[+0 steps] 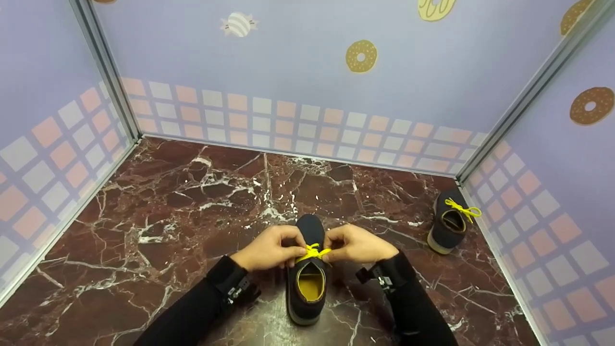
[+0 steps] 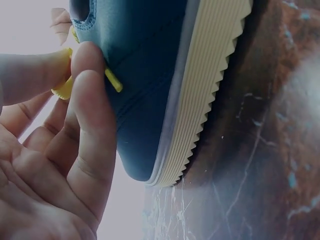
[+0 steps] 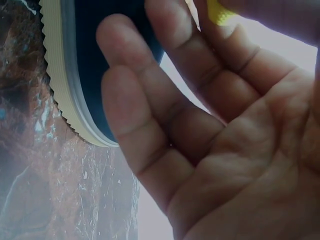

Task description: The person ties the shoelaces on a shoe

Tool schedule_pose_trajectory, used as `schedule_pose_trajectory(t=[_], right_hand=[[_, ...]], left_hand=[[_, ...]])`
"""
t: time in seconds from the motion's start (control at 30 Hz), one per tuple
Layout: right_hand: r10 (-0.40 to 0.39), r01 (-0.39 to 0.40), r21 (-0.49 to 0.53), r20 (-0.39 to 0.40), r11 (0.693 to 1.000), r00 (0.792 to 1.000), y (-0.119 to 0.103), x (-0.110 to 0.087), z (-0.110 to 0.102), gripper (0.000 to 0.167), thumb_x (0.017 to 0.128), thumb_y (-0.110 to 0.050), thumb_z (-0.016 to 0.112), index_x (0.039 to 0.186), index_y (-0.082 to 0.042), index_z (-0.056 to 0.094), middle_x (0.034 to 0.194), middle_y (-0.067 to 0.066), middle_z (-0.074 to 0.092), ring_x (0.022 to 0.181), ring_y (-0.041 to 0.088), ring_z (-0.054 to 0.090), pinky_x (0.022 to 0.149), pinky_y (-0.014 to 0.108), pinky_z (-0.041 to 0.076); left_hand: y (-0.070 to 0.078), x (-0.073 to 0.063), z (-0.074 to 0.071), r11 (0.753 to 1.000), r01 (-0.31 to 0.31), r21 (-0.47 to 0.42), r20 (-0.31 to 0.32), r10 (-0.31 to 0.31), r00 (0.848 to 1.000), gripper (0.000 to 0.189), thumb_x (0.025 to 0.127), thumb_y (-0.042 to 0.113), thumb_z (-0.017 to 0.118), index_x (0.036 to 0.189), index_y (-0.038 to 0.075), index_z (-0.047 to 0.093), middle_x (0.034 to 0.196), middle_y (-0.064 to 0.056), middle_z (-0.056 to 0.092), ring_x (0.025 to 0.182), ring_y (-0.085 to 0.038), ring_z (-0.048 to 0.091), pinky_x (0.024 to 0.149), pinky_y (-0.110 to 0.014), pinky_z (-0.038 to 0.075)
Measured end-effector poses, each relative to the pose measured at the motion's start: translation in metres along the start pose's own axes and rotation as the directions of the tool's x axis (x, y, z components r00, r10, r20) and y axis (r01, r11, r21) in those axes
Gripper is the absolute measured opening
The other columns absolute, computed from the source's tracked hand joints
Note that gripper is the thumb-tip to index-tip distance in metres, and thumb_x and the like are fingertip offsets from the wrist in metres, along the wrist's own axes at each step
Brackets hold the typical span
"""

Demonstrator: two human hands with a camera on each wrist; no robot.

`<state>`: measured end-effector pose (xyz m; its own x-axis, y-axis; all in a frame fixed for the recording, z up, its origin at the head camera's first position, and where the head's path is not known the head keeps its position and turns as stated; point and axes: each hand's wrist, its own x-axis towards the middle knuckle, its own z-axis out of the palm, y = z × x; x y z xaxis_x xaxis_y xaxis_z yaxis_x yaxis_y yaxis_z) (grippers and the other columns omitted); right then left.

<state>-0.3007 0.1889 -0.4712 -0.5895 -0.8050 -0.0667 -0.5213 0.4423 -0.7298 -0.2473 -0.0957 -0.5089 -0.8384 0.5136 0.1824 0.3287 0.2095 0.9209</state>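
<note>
A dark shoe (image 1: pixel 310 228) with a yellow lining stands on the floor between the two hands, its toe pointing away. Across its opening lies a yellow shoelace (image 1: pixel 313 253) looped in a bow. The left hand (image 1: pixel 275 246) pinches the lace's left side between thumb and forefinger; in the left wrist view a yellow lace end (image 2: pixel 114 80) sticks out past the fingers. From the other side, the right hand (image 1: pixel 358 244) pinches the right part of the bow. In the right wrist view, yellow lace (image 3: pixel 220 12) shows by the thumb, and the other fingers extend beside the shoe's side.
A second dark shoe (image 1: pixel 447 230) with a tied yellow bow stands at the right, close to the right wall panel (image 1: pixel 533 226). A lilac back wall (image 1: pixel 298 62) and a left panel (image 1: pixel 43 144) border the brown marbled floor (image 1: pixel 192 211).
</note>
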Motion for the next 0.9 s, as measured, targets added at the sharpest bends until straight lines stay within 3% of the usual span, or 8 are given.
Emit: schedule_pose_trajectory(t=[0.13, 0.3, 0.57, 0.73, 0.9], right_hand=[[0.007, -0.008, -0.014, -0.011, 1.0, 1.0, 0.0, -0.0011, 0.0, 0.015, 0.097, -0.029, 0.086, 0.09, -0.026, 0.074, 0.083, -0.017, 0.064, 0.072, 0.005, 0.052, 0.064, 0.025, 0.04], [0.01, -0.01, 0.008, -0.039, 1.0, 0.999, -0.0005, -0.0007, 0.0015, 0.012, 0.096, -0.027, 0.087, 0.091, -0.026, 0.077, 0.084, -0.015, 0.068, 0.07, 0.005, 0.053, 0.063, 0.024, 0.043], [0.001, 0.001, 0.022, -0.087, 1.0, 0.996, -0.0018, -0.0018, 0.0004, 0.01, 0.094, -0.025, 0.091, 0.091, -0.027, 0.082, 0.086, -0.013, 0.076, 0.071, 0.006, 0.061, 0.063, 0.022, 0.047], [-0.018, 0.023, 0.056, -0.08, 0.998, 0.997, -0.0033, -0.0012, -0.0005, 0.009, 0.095, -0.022, 0.091, 0.091, -0.024, 0.082, 0.087, -0.011, 0.078, 0.073, 0.006, 0.064, 0.066, 0.021, 0.05], [-0.008, 0.01, 0.042, -0.059, 0.999, 0.998, -0.0048, -0.0017, -0.0025, 0.011, 0.096, -0.023, 0.089, 0.09, -0.024, 0.081, 0.083, -0.012, 0.073, 0.068, 0.004, 0.057, 0.062, 0.022, 0.044]], left_hand=[[-0.0006, 0.0004, -0.0004, 1.0, 0.008, -0.011, 0.001, -0.008, 1.0, 0.009, 0.103, 0.012, 0.08, 0.099, 0.006, 0.076, 0.076, -0.009, 0.072, 0.059, -0.015, 0.065, 0.048, -0.029, 0.056], [-0.0015, 0.0001, 0.0007, 0.999, 0.024, -0.023, 0.005, -0.024, 1.0, 0.009, 0.104, 0.012, 0.08, 0.1, 0.005, 0.075, 0.073, -0.009, 0.071, 0.059, -0.021, 0.066, 0.048, -0.029, 0.056], [-0.0024, 0.0008, -0.0012, 0.999, 0.031, -0.021, 0.015, -0.031, 0.999, 0.01, 0.104, 0.017, 0.08, 0.103, 0.008, 0.076, 0.074, -0.002, 0.071, 0.059, -0.013, 0.065, 0.05, -0.038, 0.06], [-0.0034, 0.001, -0.0013, 0.999, 0.005, -0.037, 0.009, -0.005, 1.0, 0.013, 0.104, 0.016, 0.08, 0.104, 0.004, 0.077, 0.078, -0.003, 0.072, 0.06, -0.013, 0.066, 0.05, -0.032, 0.059], [-0.0051, 0.002, -0.0012, 0.999, -0.021, -0.038, -0.005, 0.021, 1.0, 0.01, 0.103, 0.013, 0.081, 0.102, 0.004, 0.077, 0.086, -0.005, 0.072, 0.062, -0.013, 0.066, 0.049, -0.025, 0.056]])
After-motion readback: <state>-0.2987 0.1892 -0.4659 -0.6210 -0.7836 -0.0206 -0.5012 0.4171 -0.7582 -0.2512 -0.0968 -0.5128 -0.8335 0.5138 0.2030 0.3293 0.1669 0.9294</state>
